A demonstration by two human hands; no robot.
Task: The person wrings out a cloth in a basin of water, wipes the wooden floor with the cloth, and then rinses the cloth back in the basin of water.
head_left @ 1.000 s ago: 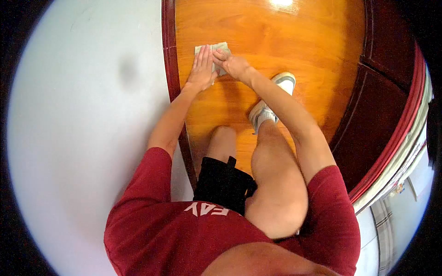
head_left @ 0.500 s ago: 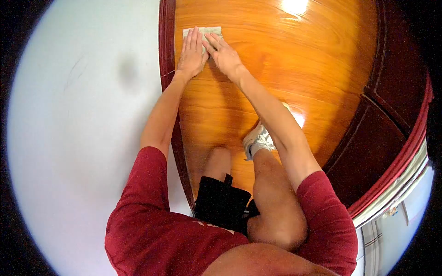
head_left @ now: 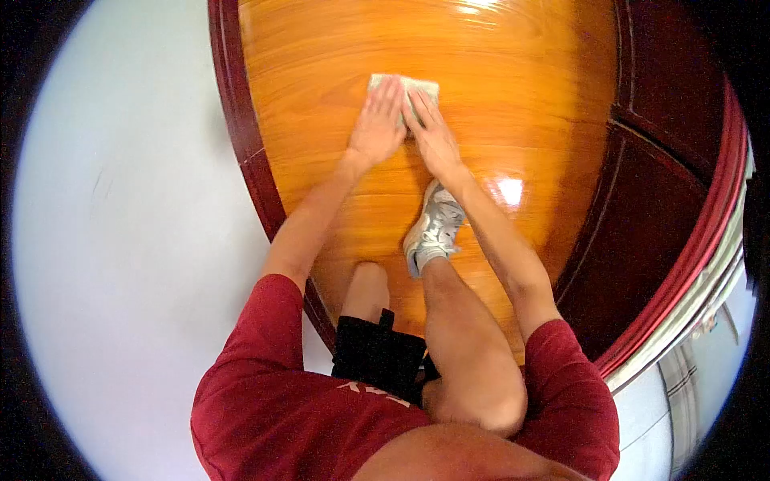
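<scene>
A folded pale cloth (head_left: 428,86) lies flat on the shiny orange-brown wooden floor (head_left: 321,48). My left hand (head_left: 378,128) presses on its left part with the fingers stretched out flat. On the cloth's right part rests my right hand (head_left: 434,140), its fingers also straight and slightly spread. Both hands lie on top of the cloth, fingertips close together and pointing away from me. Much of the cloth is hidden beneath them.
A white wall (head_left: 120,200) with a dark red baseboard (head_left: 238,120) runs along the left. Dark brown furniture panels (head_left: 642,232) with red fabric edging (head_left: 670,317) stand on the right. My shoe (head_left: 437,224) is planted on the floor just behind my right hand.
Both hands have slid the cloth across the floor to the right, away from the baseboard. The camera view has shifted a little as well.
</scene>
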